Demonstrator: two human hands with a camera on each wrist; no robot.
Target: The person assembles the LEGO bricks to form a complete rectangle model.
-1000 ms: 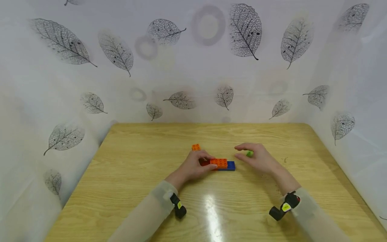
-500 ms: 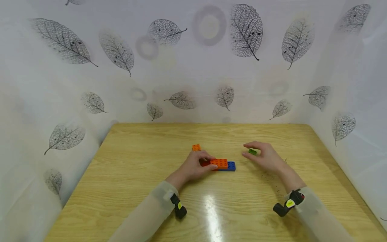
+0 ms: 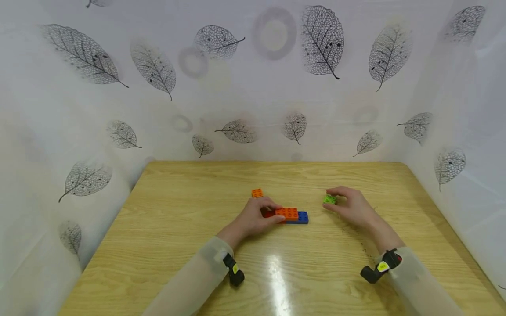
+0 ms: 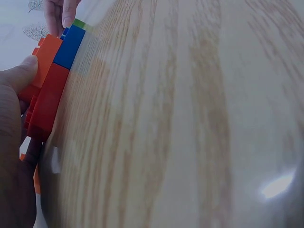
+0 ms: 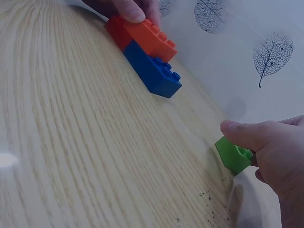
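Note:
On the wooden table, a red brick (image 4: pixel 50 99) and a blue brick (image 5: pixel 149 71) lie end to end, with an orange toy building brick (image 3: pixel 287 214) across their tops. My left hand (image 3: pixel 254 215) grips this row from its left end, thumb on the orange brick's near side. Blue studs show at the row's right end. Farther right, my right hand (image 3: pixel 352 206) pinches a small green brick (image 5: pixel 232 156) between thumb and fingers. Its fingertips behind the brick are mostly hidden in the right wrist view.
Just beyond my left hand sits a small square orange brick (image 3: pixel 257 193). Dark specks (image 5: pixel 209 195) mark the wooden table (image 3: pixel 178 254) near the right hand. Leaf-patterned white cloth (image 3: pixel 245 96) rises behind the table's back edge and along both sides.
My right hand has moved right, away from the brick row, and its fingers have come to the green brick. The left hand and the row have stayed in place.

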